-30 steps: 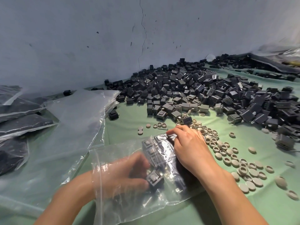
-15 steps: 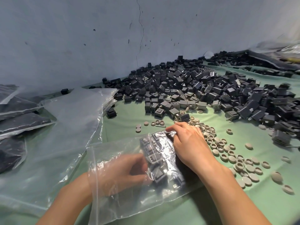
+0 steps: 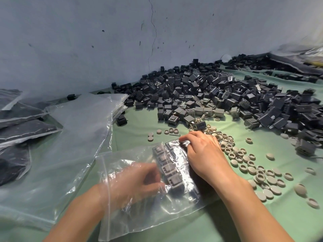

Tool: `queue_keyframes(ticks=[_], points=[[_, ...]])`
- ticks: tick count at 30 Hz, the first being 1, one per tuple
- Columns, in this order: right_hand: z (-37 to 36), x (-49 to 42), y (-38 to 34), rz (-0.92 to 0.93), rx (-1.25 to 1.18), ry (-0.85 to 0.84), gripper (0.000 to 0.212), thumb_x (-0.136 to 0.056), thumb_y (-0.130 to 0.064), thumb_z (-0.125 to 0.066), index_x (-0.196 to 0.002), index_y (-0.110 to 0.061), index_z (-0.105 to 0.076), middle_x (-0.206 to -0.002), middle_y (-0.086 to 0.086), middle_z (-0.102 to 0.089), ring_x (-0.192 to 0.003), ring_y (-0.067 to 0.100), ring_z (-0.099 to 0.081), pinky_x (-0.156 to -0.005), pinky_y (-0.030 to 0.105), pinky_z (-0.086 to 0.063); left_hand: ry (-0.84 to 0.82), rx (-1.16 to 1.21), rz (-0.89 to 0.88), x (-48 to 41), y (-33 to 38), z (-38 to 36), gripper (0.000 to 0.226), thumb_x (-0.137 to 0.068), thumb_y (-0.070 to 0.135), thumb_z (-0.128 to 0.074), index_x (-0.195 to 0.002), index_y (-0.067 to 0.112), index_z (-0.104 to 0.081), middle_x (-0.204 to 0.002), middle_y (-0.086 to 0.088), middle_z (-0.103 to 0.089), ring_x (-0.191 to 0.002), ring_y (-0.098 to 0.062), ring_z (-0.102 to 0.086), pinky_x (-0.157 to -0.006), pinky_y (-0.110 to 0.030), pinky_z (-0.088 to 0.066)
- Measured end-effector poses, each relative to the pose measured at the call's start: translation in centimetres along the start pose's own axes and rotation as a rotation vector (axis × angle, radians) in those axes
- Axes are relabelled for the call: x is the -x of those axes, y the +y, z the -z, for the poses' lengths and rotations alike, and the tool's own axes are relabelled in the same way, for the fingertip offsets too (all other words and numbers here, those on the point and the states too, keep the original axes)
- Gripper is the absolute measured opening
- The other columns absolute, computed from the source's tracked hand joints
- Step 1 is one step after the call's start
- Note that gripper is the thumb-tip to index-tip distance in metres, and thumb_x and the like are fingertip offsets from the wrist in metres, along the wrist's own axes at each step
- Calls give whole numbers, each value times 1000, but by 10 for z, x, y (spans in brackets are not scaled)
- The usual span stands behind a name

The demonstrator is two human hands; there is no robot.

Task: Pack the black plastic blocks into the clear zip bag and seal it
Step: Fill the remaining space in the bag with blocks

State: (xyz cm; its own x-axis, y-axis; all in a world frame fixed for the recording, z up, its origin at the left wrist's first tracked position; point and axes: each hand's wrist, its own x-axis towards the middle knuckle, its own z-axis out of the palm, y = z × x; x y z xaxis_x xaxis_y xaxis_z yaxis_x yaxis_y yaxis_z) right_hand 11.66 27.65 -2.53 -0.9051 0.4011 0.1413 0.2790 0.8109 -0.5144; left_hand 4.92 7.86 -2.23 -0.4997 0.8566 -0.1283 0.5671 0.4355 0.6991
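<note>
Far L edge: filled bags (image 3: 21, 123) lying stacked, w/ a flat stack of empty bags (image 3: 78, 133) overlapping beside them. Centre-front, clear zip bag (image 3: 139, 212) lying on green cloth (image 3: 262, 224), mouth edge facing L. L hand (image 3: 136, 182) reaching inside it, fingers loosely bent, tips touching the row of black plastic blocks (image 3: 169, 168) at bag's R side; grip unclear thru film. R hand (image 3: 206, 154) pressing on the bag from outside, fingers together, curling over the row's far end. Grey caps (image 3: 258, 173) crowding just R of it. Loose block pile (image 3: 227, 102) filling back-R up to the wall (image 3: 87, 41); bare cloth showing front-R.
</note>
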Motion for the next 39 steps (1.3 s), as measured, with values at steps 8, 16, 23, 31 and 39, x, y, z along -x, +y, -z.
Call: queue_keyframes(ticks=[8, 16, 23, 31, 39], points=[[0, -3, 2, 1, 17, 2, 38, -104, -24, -33, -134, -33, -53, -141, -9, -49, -136, 14, -35, -121, 46, -19, -7, -71, 335, 51, -6, 64, 51, -51, 75, -75, -95, 56, -57, -91, 26, -66, -72, 3, -67, -64, -18, -52], [-1, -2, -3, 4, 11, -3, 39, -104, -23, -32, -135, -33, -53, -143, -8, -48, -139, 15, -33, -122, 49, -18, -187, 9, 256, 29, -19, 37, 42, -67, 69, -73, -105, 57, -59, -93, 23, -69, -81, 1, -68, -77, -35, -60], [-2, -3, -2, 14, 7, 4, 38, -103, -24, -33, -134, -32, -54, -142, -8, -48, -138, 14, -34, -122, 48, -19, -206, 183, 168, 16, -47, 25, 49, -72, 63, -80, -113, 43, -64, -90, 5, -73, -69, -8, -68, -62, -34, -55], [-3, -3, -1, 16, 6, 5, 38, -103, -26, -34, -134, -31, -53, -144, -7, -48, -140, 14, -32, -122, 47, -18, -132, -166, 160, 14, -56, 16, 51, -55, 76, -66, -104, 68, -57, -101, 44, -60, -91, 21, -57, -76, -22, -52], [-2, -3, 1, 20, -5, 24, 37, -103, -25, -34, -133, -32, -55, -143, -6, -49, -139, 14, -33, -121, 44, -20, -255, -23, 308, 20, 8, 30, 50, -96, 43, -58, -110, -4, -69, -101, -29, -68, -79, -29, -56, -75, -46, -49]])
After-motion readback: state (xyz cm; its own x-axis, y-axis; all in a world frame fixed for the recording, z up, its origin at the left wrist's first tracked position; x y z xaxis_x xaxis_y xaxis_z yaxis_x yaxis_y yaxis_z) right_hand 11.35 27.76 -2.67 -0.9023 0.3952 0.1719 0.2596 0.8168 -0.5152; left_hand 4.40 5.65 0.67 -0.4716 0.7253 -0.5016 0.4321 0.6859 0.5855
